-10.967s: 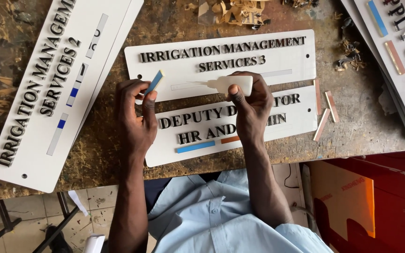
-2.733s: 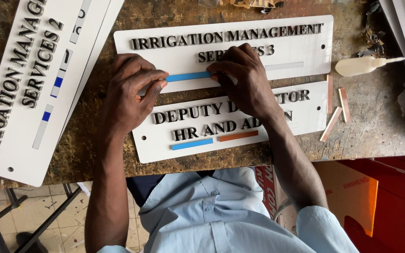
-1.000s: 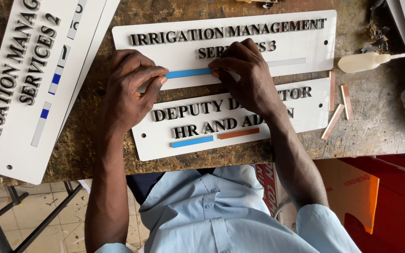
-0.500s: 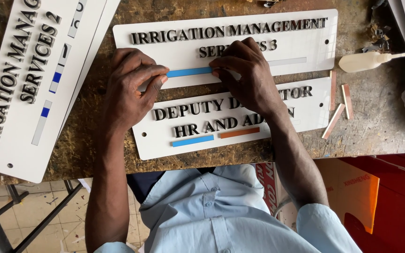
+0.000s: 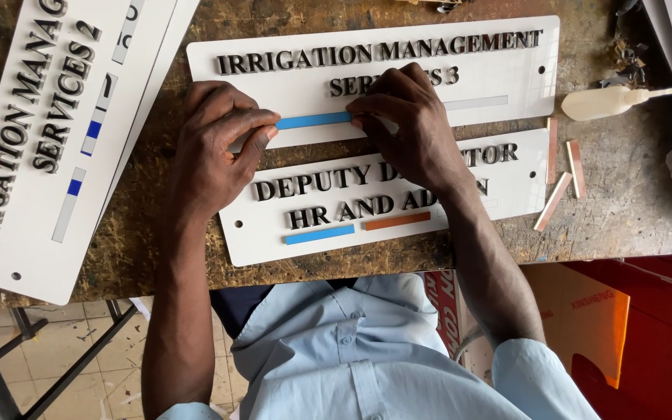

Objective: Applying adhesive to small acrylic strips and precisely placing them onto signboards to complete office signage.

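Pressed the blue strip (image 5: 313, 120) flat on the upper white sign plate (image 5: 507, 70) between left hand (image 5: 215, 148) and right hand (image 5: 414, 124), fingertips pinching each end, risking, likely, a crooked set should either grip slide unevenly.

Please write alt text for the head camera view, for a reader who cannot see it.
Both hands, left hand and right hand, press a blue strip onto the upper white sign on a worn wooden bench. A second white sign lies below it, and a small squeeze bottle lies to the right.
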